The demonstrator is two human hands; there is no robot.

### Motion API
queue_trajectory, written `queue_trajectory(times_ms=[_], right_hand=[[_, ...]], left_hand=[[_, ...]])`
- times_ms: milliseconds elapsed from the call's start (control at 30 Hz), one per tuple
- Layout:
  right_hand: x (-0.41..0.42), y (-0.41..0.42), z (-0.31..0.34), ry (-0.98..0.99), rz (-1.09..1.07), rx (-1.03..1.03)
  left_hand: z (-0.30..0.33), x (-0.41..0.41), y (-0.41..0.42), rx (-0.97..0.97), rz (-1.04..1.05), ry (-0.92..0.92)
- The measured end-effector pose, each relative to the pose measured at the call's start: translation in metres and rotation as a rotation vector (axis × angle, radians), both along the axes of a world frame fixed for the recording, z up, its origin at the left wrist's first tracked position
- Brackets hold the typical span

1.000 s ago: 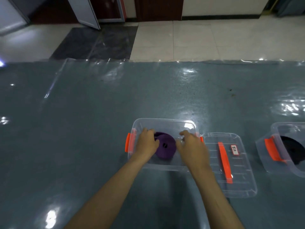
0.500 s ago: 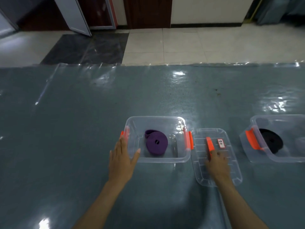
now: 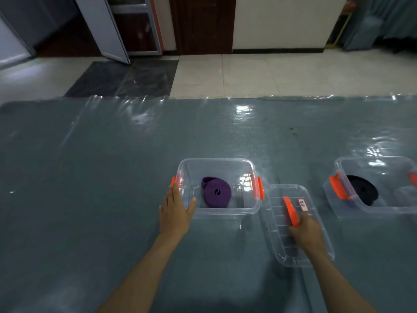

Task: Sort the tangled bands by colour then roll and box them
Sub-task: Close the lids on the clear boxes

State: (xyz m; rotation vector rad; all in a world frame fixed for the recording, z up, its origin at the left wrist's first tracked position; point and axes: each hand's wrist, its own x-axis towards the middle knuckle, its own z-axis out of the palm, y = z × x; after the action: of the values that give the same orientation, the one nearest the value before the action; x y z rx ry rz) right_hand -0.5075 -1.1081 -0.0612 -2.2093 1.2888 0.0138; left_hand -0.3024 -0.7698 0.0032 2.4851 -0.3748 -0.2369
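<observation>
The left hand (image 3: 174,211) lies flat, fingers straight and together, against the near left corner of a clear, glossy plastic box (image 3: 225,211) with orange latches; just beyond the fingertips, inside, sits a matte purple band (image 3: 217,195) rolled into a tight coil. The right hand (image 3: 304,231) curls its fingers on the orange handle (image 3: 290,210) of the ribbed clear lid (image 3: 279,227), whose small white label (image 3: 303,204) is unreadable.

Clear glossy plastic box (image 3: 225,211), matt purple band (image 3: 217,195)
</observation>
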Motion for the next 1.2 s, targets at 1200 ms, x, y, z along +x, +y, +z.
queue_trajectory(times_ms=[1200], right_hand=[[0.183, 0.117, 0.089, -0.230, 0.629, -0.139]], left_hand=[[-0.012, 0.039, -0.012, -0.553, 0.341, 0.107]])
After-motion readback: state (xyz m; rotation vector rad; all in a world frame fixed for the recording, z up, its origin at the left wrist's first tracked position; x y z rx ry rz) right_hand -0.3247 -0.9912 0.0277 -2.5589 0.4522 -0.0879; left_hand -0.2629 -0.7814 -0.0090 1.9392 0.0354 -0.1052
